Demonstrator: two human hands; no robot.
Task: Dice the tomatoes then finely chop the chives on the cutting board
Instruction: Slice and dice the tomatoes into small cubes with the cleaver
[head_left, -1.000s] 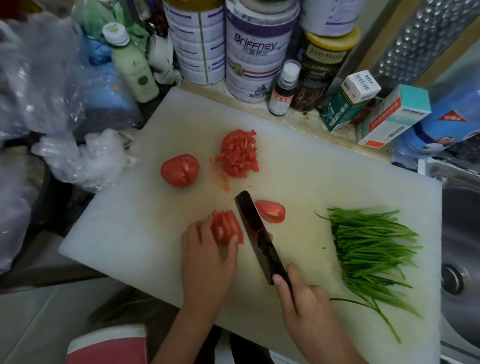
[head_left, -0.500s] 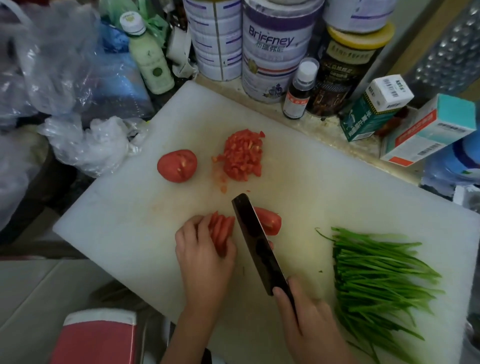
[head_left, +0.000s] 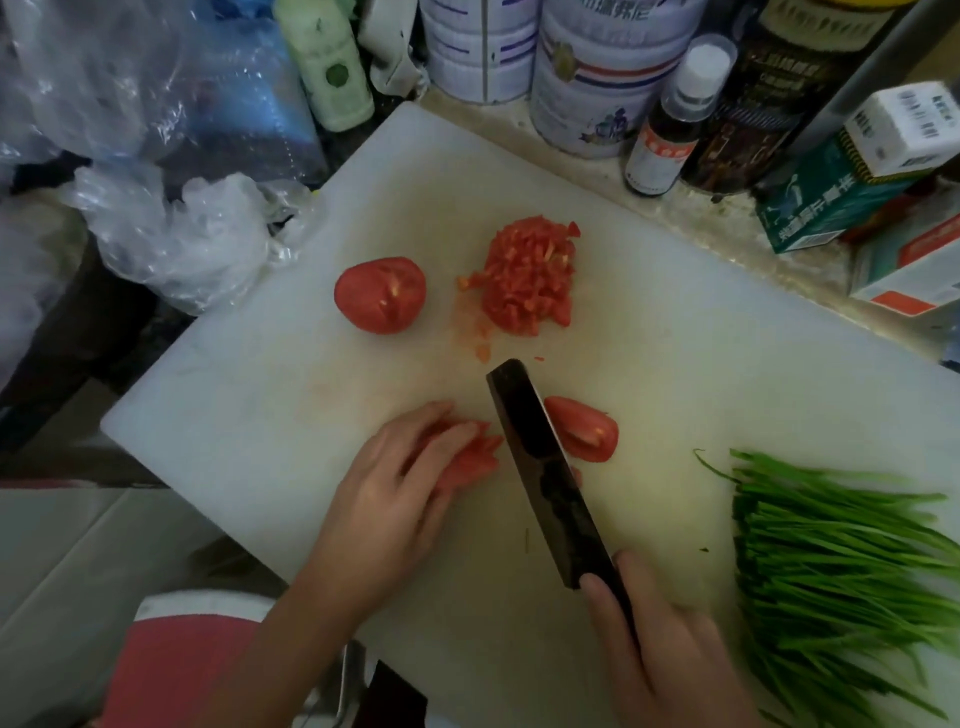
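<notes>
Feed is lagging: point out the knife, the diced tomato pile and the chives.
knife (head_left: 548, 478), head view, middle of the dark blade.
diced tomato pile (head_left: 530, 280), head view, centre of the heap.
chives (head_left: 841, 561), head view, middle of the bundle.

- Dim, soft light is spreading evenly over the cutting board (head_left: 675, 332).
- Wide-angle distortion is bending the edges.
- Boxes (head_left: 831, 208) at right are smearing with blur.

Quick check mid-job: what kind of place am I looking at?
Probably a home kitchen counter: a white cutting board with diced tomato and chives, and tins, a small bottle and cartons crowded along its far edge.
</notes>
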